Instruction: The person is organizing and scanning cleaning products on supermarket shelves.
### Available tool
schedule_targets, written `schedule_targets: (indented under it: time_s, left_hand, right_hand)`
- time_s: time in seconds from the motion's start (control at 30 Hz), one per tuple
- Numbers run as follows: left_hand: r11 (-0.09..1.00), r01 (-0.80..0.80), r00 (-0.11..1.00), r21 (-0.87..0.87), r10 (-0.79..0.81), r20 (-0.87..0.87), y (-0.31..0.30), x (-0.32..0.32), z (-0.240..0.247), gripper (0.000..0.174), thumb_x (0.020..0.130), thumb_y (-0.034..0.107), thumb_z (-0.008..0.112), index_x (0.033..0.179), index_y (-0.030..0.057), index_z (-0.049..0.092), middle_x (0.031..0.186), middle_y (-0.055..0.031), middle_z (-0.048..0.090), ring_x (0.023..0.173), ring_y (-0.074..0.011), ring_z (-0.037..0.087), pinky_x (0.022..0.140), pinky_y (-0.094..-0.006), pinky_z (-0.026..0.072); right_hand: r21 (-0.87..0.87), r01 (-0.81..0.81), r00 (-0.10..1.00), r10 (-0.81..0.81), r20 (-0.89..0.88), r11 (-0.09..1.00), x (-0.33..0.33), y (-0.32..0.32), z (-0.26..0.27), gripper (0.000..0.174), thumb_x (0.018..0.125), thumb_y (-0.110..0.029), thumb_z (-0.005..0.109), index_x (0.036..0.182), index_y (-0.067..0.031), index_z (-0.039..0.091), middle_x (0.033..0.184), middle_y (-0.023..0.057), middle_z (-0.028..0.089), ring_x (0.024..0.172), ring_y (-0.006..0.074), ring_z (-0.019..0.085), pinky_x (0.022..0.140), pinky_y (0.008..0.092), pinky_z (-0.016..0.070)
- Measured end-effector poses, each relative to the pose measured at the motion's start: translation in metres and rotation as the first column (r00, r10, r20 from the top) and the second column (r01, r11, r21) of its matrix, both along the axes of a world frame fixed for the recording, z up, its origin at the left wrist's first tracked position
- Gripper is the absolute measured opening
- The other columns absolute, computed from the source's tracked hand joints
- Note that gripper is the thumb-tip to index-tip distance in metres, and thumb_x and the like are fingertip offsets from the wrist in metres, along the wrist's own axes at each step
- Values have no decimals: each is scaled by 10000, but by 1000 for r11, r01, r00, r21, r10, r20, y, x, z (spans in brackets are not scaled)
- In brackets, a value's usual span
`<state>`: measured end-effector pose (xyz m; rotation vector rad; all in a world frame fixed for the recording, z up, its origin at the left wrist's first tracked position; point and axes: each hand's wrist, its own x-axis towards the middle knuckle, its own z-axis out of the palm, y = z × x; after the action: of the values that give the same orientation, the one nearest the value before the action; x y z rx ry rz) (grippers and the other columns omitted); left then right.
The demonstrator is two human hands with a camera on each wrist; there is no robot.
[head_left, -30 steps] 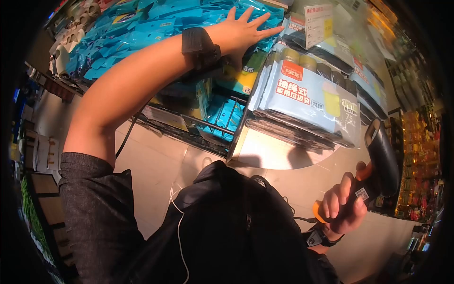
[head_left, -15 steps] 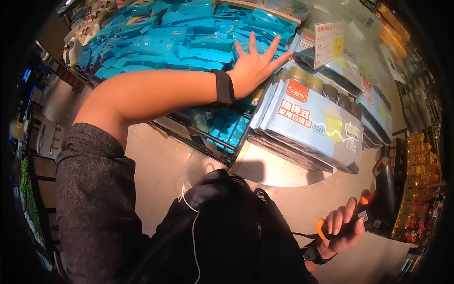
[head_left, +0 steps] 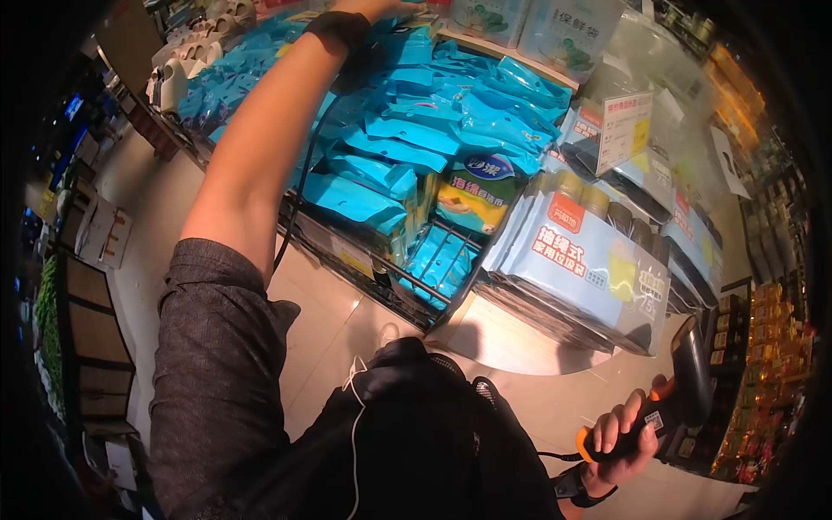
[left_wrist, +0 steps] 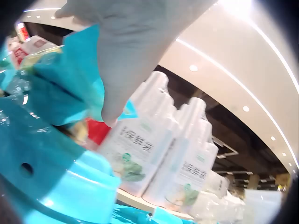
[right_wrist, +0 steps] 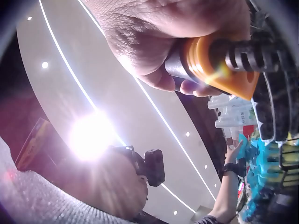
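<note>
My left arm reaches up and across a heap of blue packets (head_left: 433, 130). The left hand (head_left: 381, 7) is cut off by the head view's top edge, just past the black wristband (head_left: 340, 26). In the left wrist view the palm (left_wrist: 135, 37) fills the top, with one straight digit (left_wrist: 114, 100) pointing down beside a blue packet (left_wrist: 60, 79), in front of white packs with green print (left_wrist: 140, 144). The right wrist view shows that hand (right_wrist: 232, 153) small and far off, fingers raised. My right hand (head_left: 620, 433) grips a black and orange barcode scanner (head_left: 689, 390) low at the right; its orange butt (right_wrist: 219, 60) shows.
A wire rack (head_left: 381, 260) holds the blue packets and a green and yellow pack (head_left: 472, 195). Grey-blue bag packs (head_left: 581, 260) lie stacked to the right under a price card (head_left: 622, 130). Pale floor tiles (head_left: 321, 321) lie below. Stocked shelves (head_left: 763, 347) line the far right.
My left hand has lifted off the blue packets and reached further up and back, out past the frame's top. The right hand with the scanner has stayed low at the right.
</note>
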<state>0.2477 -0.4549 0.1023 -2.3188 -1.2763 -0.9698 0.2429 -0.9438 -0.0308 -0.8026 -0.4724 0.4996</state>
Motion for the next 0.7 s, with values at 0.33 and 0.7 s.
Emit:
schedule_targets:
  time_s: [0.33, 0.7]
  left_hand:
    - [599, 755, 651, 265, -732, -200, -8, -31, -24, 394, 674, -83, 502, 1024, 72, 596, 1063, -117, 573, 998, -284, 536, 837, -345, 443]
    - [115, 892, 334, 438, -820, -464, -95, -113, -43, 336, 659, 63, 687, 969, 169, 609, 1042, -45, 576, 1004, -250, 548, 826, -413, 511]
  right_hand:
    - [17, 39, 994, -37, -103, 999, -4, 2, 3, 579, 812, -170, 481, 1269, -25, 156, 698, 66, 378, 398, 111, 383, 376, 230, 390]
    - [-44, 7, 996, -11, -90, 999, -2, 17, 7, 593, 765, -179, 525, 1233, 19, 218, 628, 72, 380, 353, 113, 369, 322, 220, 353]
